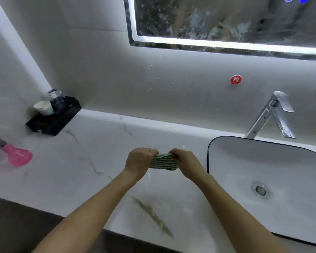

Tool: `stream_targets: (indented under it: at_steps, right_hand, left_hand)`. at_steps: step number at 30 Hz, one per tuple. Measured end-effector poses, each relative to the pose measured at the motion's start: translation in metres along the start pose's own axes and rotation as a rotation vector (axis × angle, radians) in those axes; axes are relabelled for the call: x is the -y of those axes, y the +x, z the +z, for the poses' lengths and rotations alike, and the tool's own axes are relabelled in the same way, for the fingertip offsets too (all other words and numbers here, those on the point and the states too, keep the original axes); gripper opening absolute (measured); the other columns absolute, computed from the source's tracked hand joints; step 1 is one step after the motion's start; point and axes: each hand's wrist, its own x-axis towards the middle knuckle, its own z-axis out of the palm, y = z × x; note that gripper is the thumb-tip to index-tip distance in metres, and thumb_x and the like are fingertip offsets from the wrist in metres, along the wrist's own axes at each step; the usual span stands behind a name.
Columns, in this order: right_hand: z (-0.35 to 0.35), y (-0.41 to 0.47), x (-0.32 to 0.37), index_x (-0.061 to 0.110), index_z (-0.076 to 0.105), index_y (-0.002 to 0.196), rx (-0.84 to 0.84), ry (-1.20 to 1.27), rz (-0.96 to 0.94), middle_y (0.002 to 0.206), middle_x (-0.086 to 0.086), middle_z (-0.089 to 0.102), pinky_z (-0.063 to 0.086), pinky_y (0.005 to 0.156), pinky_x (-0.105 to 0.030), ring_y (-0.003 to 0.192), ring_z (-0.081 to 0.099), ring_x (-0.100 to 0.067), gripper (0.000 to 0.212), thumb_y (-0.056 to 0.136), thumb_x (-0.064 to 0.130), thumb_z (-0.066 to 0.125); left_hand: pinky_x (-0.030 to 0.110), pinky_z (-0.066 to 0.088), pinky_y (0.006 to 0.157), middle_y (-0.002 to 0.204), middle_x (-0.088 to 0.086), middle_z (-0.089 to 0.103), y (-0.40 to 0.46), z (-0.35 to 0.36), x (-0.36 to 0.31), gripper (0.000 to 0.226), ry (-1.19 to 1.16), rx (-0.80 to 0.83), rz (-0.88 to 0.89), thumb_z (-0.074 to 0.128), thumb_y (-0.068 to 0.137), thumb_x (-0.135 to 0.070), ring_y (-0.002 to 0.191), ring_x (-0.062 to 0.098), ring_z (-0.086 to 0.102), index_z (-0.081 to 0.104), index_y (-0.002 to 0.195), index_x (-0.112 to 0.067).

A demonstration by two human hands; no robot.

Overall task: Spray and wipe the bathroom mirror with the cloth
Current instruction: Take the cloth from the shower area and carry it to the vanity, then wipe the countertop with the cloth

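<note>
Gripping: both hands hold the cloth (pixel 163 161) between them above the countertop (pixel 91 161), just left of the sink (pixel 263 161)
Left hand (pixel 138 161): fingers curled round the cloth's left end, knuckles up
Right hand (pixel 187 162): fingers curled round the cloth's right end
Cloth: bunched into a short roll, green and white striped, stretched between the two fists
Mirror (pixel 226 21): on the wall above, smeared and spotted, a lit strip along its lower edge
Faucet (pixel 274 115): chrome, behind the sink
Red sticker (pixel 235 79): on the wall under the mirror
Black tray (pixel 53 119): far left corner, bearing a white cup (pixel 44 107)
Pink object (pixel 16 156): lying at the left edge of the countertop
</note>
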Motion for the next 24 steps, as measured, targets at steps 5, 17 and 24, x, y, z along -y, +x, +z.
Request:
stream_targets:
  at_steps: [5,17,24]
  right_hand:
    - [0.009,0.059,-0.023,0.018,0.063,0.113,-0.034,-0.043,-0.020,0.105,-0.003,0.068,0.044,0.067,-0.031,0.090,0.060,-0.023,0.030,0.090,0.005,0.051]
    - [0.089,0.048,-0.056,0.009,0.071,0.099,-0.184,-0.123,-0.010,0.092,-0.008,0.072,0.052,0.059,-0.034,0.078,0.068,-0.030,0.035,0.069,-0.008,0.067]
    - [0.127,-0.007,-0.052,0.018,0.070,0.081,-0.126,-0.159,0.022,0.079,0.003,0.071,0.047,0.046,-0.023,0.064,0.066,-0.020,0.027,0.057,0.007,0.069]
  left_hand:
    - [0.016,0.038,0.036,0.051,-0.002,0.061,0.043,0.030,0.020,0.034,-0.007,0.007,-0.041,0.088,0.043,-0.007,0.037,0.019,0.054,0.072,0.071,-0.018]
    - [0.018,0.042,0.043,0.061,-0.004,0.067,0.021,0.107,0.039,0.042,-0.104,0.032,-0.007,0.089,0.039,-0.002,0.048,0.018,0.058,0.073,0.074,-0.019]
    - [0.020,0.039,0.059,0.066,-0.004,0.067,-0.044,0.120,0.033,0.036,-0.158,0.139,0.111,0.085,0.041,-0.006,0.056,0.017,0.061,0.071,0.071,-0.019]
